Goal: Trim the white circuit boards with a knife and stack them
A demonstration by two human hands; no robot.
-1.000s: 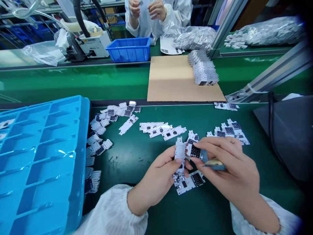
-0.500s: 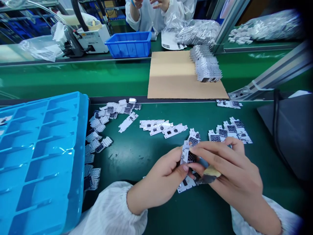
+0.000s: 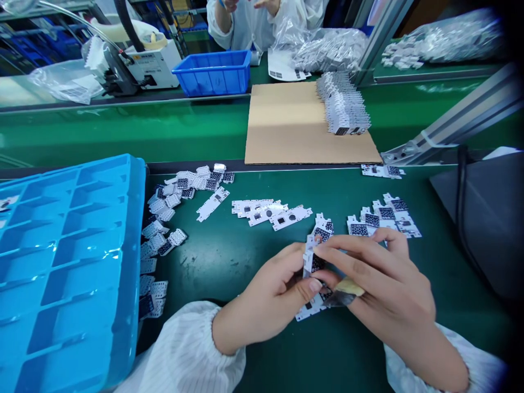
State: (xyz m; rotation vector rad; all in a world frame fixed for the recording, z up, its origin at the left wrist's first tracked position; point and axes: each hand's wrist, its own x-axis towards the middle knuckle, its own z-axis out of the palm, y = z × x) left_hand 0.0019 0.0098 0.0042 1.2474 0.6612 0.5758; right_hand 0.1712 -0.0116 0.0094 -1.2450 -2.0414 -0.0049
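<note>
My left hand (image 3: 274, 300) grips a white circuit board (image 3: 310, 255) by its left edge, thumb in front. On the board's other side, my right hand (image 3: 380, 278) pinches its upper part with the fingertips. A dark tool with a yellowish part (image 3: 346, 292) rests in the right hand under the fingers; its kind is partly hidden. Beneath my hands lies another white board (image 3: 313, 308), and one more board (image 3: 323, 225) shows just behind them. A fanned group of boards with dark grids (image 3: 382, 215) lies beyond my right hand.
A blue compartment tray (image 3: 82, 245) fills the left side. Small white boards (image 3: 164, 204) lie scattered beside it, and several long boards (image 3: 270, 213) lie mid-table. Cardboard (image 3: 282, 125) at the back carries a stack of boards (image 3: 344, 106). A blue bin (image 3: 213, 73) and a co-worker's hands (image 3: 249, 5) are farther off.
The whole view has shifted slightly. Both hands stay on the same board, with only slight finger movement and a small turn of the board.
</note>
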